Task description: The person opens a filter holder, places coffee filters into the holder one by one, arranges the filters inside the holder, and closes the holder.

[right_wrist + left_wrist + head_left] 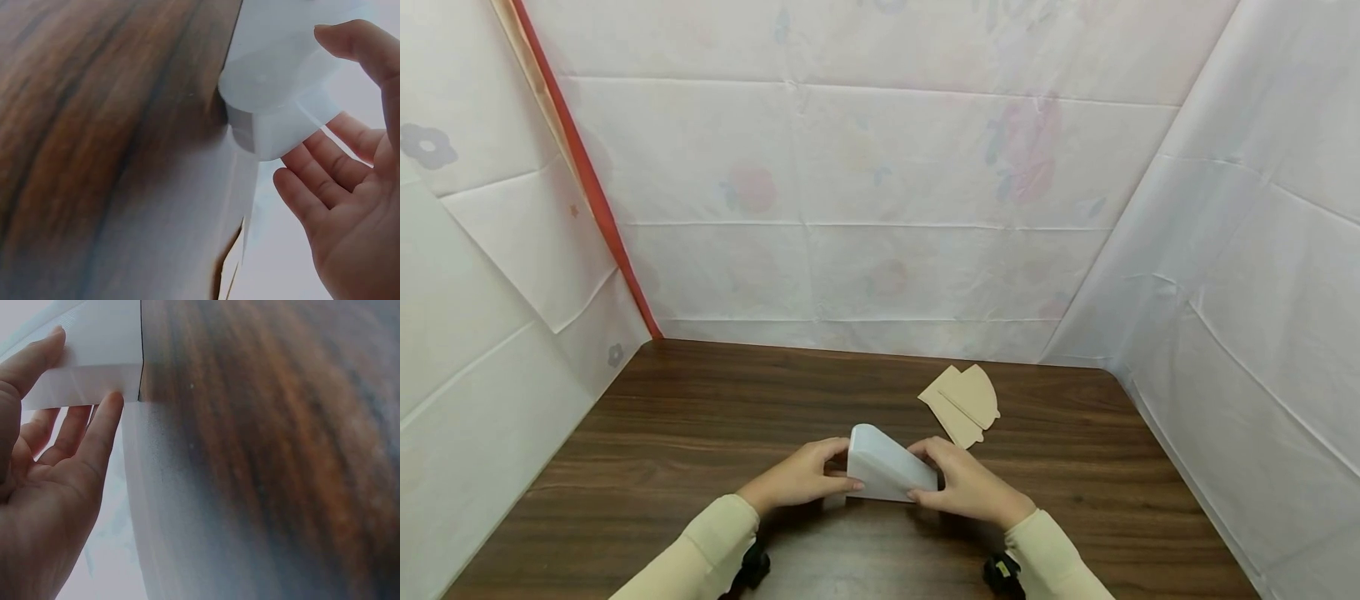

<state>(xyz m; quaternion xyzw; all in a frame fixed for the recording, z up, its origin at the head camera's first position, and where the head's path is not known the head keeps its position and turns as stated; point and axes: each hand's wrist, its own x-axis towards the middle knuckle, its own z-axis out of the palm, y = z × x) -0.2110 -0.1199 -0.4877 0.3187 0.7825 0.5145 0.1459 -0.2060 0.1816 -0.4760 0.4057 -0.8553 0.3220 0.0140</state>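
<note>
"Steadying the white wedge-shaped piece (887, 467) from both ends, it seems. Why use two hands?"

"Probably so it can't tip or swivel. The left hand (805, 475) has the taller end, and the right hand (966, 482) the lower one, where the sloping top runs down."

"How far apart are the fingers (105, 434)?"

"On the left, about as far as the piece is thick. The thumb (40, 357) lies on the broad face and the others bend about the narrow end: a light pinch, I'd judge, leaving most of the front uncovered."

"And on the right?"

"Much the same, bent around the piece, thumb on the front near the lower corner, the rest towards the back. I can't tell whether every fingertip touches."

"Where does the piece sit?"

"Between the hands, on the person's side of the table (737, 392), broad face turned towards them, perhaps to be seen easily. Its lower edge is down by the tabletop; whether it bears there or hangs just above, I can't say."

"What about the thin tan pieces (976, 395)?"

"Lying flat and overlapping, beyond the right hand and apart from the white one. That spot keeps them out of the grip, yet within easy reach."
</note>
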